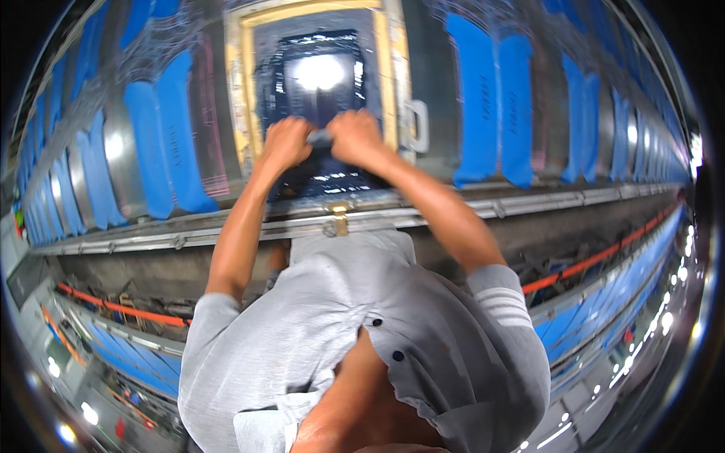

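Observation:
Both my fists are closed side by side on a squeegee (321, 138), of which only a short grey part shows between them. My left hand (287, 141) wraps its left part, and my right hand (355, 137) grips it on the right. Under them lies a printing screen (247, 68) with yellowish taped edges and a glossy, dark wet-looking middle that reflects a lamp. The squeegee's blade is hidden. A white handle (419, 126) stands at the screen's right side. At its near edge, a brass-coloured fitting (340, 218) sits by the metal rail.
Blue fabric pieces (479, 106) lie in pairs along the long table on both sides of the screen. A metal rail (483, 210) runs along the near edge, against my grey shirt. Behind me stands another long table with blue pieces (604, 272) and an orange strip (596, 260).

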{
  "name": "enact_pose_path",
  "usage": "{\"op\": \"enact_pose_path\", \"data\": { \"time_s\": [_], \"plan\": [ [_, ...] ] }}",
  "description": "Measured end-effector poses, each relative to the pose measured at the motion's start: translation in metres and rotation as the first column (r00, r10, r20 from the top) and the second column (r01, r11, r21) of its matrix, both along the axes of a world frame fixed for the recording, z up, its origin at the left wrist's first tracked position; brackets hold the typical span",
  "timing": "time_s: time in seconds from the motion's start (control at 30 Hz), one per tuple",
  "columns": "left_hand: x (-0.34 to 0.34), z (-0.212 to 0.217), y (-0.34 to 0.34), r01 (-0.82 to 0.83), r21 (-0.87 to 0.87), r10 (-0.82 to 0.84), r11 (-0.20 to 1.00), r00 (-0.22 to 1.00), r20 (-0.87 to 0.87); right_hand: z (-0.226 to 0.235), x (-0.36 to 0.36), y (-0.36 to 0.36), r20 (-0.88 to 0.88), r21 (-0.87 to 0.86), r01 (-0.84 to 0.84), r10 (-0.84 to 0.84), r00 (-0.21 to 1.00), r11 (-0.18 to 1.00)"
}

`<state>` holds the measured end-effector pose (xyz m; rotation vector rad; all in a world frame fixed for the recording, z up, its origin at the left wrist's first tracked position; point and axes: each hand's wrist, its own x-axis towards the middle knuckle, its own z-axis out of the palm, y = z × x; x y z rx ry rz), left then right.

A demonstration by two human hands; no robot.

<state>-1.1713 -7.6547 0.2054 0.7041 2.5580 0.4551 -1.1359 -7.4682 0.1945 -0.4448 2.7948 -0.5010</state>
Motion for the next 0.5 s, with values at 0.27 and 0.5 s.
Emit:
{"op": "enact_pose_path", "data": {
  "time_s": [0.27, 0.5],
  "plan": [
    [-0.199, -0.019, 0.029, -0.064, 0.027, 0.067, 0.998, 0.992, -0.103, 0.005, -0.213, 0.034, 0.106, 0.061, -0.002, -0.004, 0.994, 0.998],
    [-0.110, -0.023, 0.013, -0.040, 0.023, 0.043, 0.999, 0.984, -0.175, 0.002, -0.120, 0.016, -0.089, -0.037, -0.030, 0.027, 0.996, 0.999]
  ]
}}
